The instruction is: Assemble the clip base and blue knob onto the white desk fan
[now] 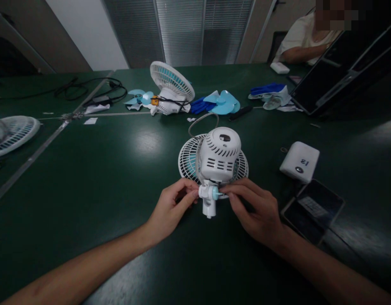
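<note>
In front of me a small white electric fan (221,152) lies on its round grille (187,156), its motor housing facing up. The neck joint (209,207) points toward me. A light-blue knob (215,193) sits on the right side of that joint. My left hand (179,201) grips the left side of the joint between thumb and fingers. On the other side my right hand (254,207) has its fingertips pinched at the light-blue knob. A pale cord (197,123) loops behind the housing.
Behind stand a second fan (171,84), light-blue fan blades (225,103), blue gloves (268,90) and a black-handled tool (241,113). A white box (300,161) and a dark phone-like slab (313,209) lie right. Another grille (19,131) is left; a person (302,40) sits far right.
</note>
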The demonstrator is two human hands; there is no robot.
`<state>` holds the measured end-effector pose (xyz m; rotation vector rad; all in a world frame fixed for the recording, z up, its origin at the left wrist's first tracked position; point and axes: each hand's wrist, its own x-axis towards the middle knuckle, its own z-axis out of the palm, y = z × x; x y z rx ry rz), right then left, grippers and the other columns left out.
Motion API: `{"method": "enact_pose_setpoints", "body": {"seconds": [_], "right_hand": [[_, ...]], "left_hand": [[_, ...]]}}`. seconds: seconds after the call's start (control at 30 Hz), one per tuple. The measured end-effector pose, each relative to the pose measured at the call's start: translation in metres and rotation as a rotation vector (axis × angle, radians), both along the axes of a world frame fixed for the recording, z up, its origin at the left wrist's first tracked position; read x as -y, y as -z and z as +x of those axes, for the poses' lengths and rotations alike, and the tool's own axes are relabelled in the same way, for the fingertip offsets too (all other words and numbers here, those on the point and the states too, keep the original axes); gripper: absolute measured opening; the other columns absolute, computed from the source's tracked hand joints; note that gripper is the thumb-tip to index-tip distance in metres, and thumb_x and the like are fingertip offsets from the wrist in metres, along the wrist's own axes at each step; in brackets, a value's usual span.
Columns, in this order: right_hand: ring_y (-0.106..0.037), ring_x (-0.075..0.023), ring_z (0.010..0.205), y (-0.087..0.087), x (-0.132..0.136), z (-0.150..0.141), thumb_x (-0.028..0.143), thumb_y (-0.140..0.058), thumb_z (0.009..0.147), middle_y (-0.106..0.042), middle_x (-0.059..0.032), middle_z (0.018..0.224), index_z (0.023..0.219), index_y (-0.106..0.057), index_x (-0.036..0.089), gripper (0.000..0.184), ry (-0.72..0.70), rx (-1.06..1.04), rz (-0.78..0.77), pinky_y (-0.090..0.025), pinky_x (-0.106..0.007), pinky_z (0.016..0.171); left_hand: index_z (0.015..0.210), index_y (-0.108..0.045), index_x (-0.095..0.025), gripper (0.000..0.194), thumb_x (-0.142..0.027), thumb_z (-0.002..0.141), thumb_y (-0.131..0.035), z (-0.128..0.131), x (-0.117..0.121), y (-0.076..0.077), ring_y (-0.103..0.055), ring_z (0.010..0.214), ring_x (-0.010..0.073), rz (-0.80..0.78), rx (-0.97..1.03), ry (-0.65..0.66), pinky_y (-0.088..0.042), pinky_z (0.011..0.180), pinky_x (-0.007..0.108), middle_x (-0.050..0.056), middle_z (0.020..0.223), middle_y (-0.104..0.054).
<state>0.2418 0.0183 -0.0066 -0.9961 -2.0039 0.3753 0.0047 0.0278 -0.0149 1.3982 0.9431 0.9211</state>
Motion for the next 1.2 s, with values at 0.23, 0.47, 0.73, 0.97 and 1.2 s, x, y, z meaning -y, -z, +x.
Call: {"method": "enact_pose_setpoints", "body": {"seconds": [0.23, 0.47, 0.73, 0.97, 1.2], "right_hand": [[-0.067, -0.0104, 0.074, -0.0042, 0.0054, 0.0005, 0.007, -0.055, 0.093, -0.068, -0.0026, 0.091, 0.107, -0.068, 0.017, 0.022, -0.083, -0.005, 0.061, -0.05, -0.023, 0.059], [-0.068, -0.0107, 0.082, -0.0058, 0.0069, 0.002, 0.006, -0.055, 0.095, -0.069, -0.0047, 0.1, 0.124, -0.065, 0.017, 0.032, -0.098, 0.042, 0.074, -0.052, -0.023, 0.064], [-0.066, -0.0096, 0.081, -0.0032, 0.0011, -0.0019, 0.007, -0.053, 0.097, -0.068, -0.0031, 0.097, 0.116, -0.068, 0.018, 0.026, 0.016, 0.011, 0.013, -0.053, -0.021, 0.066], [-0.068, -0.011, 0.08, 0.0001, 0.0004, -0.0009, 0.009, -0.055, 0.095, -0.068, -0.0034, 0.093, 0.101, -0.069, 0.016, 0.017, 0.004, -0.006, -0.017, -0.053, -0.022, 0.067], [-0.068, -0.0102, 0.076, -0.0023, 0.0079, 0.0008, 0.006, -0.055, 0.093, -0.069, -0.0025, 0.092, 0.109, -0.068, 0.017, 0.024, -0.094, -0.006, 0.04, -0.05, -0.023, 0.061]], "left_hand": [[0.102, -0.065, -0.016, 0.012, -0.026, 0.101, -0.059, -0.0002, 0.0005, 0.001, -0.06, 0.078, 0.0124, -0.005, 0.018, 0.002, -0.049, 0.071, 0.023, 0.002, 0.089, -0.065], [0.101, -0.065, -0.015, 0.012, -0.026, 0.101, -0.06, 0.0006, 0.0001, -0.0017, -0.059, 0.077, 0.0127, 0.005, 0.013, 0.003, -0.049, 0.07, 0.023, 0.002, 0.086, -0.064], [0.102, -0.066, -0.017, 0.012, -0.027, 0.102, -0.06, -0.001, 0.0001, 0.0014, -0.06, 0.079, 0.0127, 0.011, -0.002, 0.012, -0.049, 0.073, 0.024, 0.002, 0.089, -0.065], [0.101, -0.066, -0.016, 0.011, -0.026, 0.102, -0.06, -0.0001, -0.0001, 0.0019, -0.06, 0.079, 0.0122, 0.011, 0.012, 0.006, -0.049, 0.072, 0.023, 0.001, 0.088, -0.065], [0.1, -0.065, -0.015, 0.011, -0.024, 0.101, -0.06, 0.0009, -0.0006, -0.0009, -0.06, 0.078, 0.0129, 0.017, 0.023, 0.002, -0.049, 0.071, 0.024, 0.002, 0.087, -0.064]]}}
